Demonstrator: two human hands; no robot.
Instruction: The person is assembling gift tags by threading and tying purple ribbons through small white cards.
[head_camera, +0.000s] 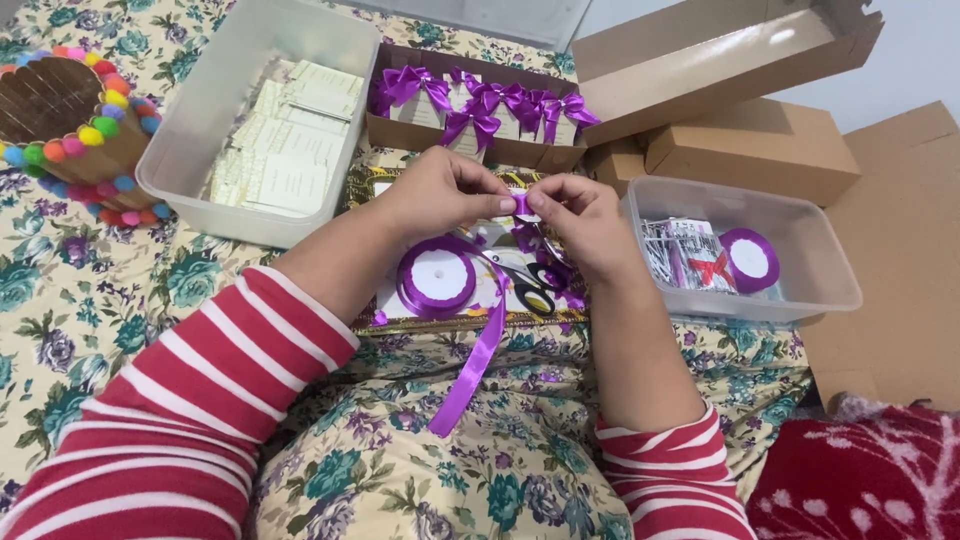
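Observation:
My left hand (440, 192) and my right hand (580, 222) meet above a small board, both pinching a piece of purple ribbon (521, 204) between their fingertips. Below them lies a spool of purple ribbon (437, 277), and a loose ribbon tail (470, 372) hangs down over the floral cloth. Black-handled scissors (530, 285) lie beside the spool, under my right hand. An open cardboard box (470, 146) just beyond my hands holds several small packets tied with purple bows (480, 115).
A clear plastic tub (200, 180) of cream cards sits at the left, beside a round basket with coloured pompoms (70, 120). Another clear tub (830, 290) at the right holds a ribbon spool (748, 258) and small items. Brown cardboard boxes (750, 145) stand behind it.

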